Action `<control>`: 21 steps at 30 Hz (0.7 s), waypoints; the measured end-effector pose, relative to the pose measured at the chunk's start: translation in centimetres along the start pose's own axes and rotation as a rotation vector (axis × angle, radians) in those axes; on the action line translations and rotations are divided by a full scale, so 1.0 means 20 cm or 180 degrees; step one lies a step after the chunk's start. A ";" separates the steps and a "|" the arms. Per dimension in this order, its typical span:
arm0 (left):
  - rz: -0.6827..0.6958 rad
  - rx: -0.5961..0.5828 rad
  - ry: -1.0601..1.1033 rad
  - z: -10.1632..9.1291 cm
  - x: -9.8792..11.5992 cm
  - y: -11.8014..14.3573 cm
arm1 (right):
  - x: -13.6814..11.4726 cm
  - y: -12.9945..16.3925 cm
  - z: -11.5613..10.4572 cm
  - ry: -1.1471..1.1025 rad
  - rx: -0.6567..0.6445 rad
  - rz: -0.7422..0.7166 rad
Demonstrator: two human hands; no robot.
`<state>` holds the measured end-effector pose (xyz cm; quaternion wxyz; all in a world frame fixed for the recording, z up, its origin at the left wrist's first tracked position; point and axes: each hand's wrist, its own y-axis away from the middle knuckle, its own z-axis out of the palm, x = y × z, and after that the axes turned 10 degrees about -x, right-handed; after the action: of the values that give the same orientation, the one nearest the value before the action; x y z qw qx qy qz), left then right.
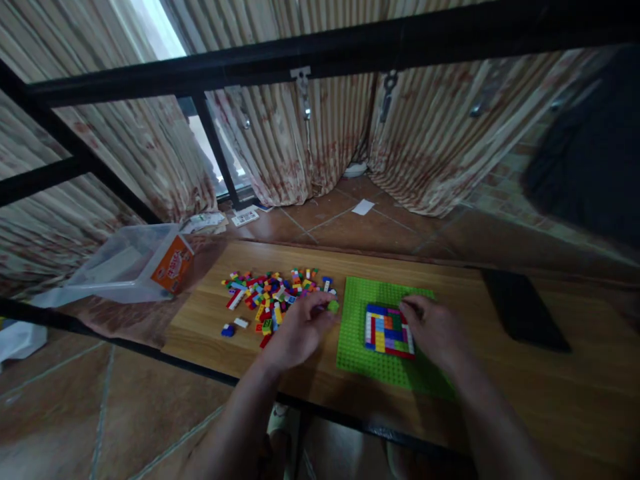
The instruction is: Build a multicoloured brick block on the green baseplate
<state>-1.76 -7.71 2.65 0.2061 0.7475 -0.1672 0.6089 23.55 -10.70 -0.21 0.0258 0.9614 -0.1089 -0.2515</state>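
Small lime-green brick (333,306) pinched in left hand (300,330); right hand (434,328) curled, fingertips on multicoloured brick panel (389,331).

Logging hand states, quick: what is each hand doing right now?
Left hand: closed, pinching a small lime-green plastic brick beside the loose brick pile.
Right hand: fingertips resting on the multicoloured brick patch on the green studded baseplate; grip cannot be told.

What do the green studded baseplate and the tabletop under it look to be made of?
Flat square green studded baseplate: likely moulded plastic, given its uniform bright colour and regular stud grid. Light brown table: wood or wood-look laminate, showing streaky grain and a smooth, faintly glossy surface.
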 end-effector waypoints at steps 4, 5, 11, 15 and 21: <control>-0.0108 0.0107 0.0269 0.17 -0.02 -0.08 | 0.00 0.01 -0.01 -0.0472 0.0283 -0.0127; -0.0102 0.0154 0.0290 0.20 -0.03 -0.10 | 0.00 0.01 -0.02 -0.0660 0.0270 -0.0235; -0.0049 0.0180 0.0417 0.27 -0.06 -0.17 | -0.08 0.04 -0.01 -0.1007 -0.0188 -0.1207; -0.0040 0.0097 0.0562 0.29 -0.07 -0.19 | -0.11 0.05 0.01 -0.0857 -0.0278 -0.1462; -0.0082 -0.0128 0.0675 0.31 -0.07 -0.21 | -0.11 0.03 0.04 -0.0692 -0.0119 -0.1519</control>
<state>5.28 -7.38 -0.31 0.2453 0.6767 -0.1470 0.6784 21.20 -10.71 0.26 -0.0284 0.9265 0.1235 -0.3543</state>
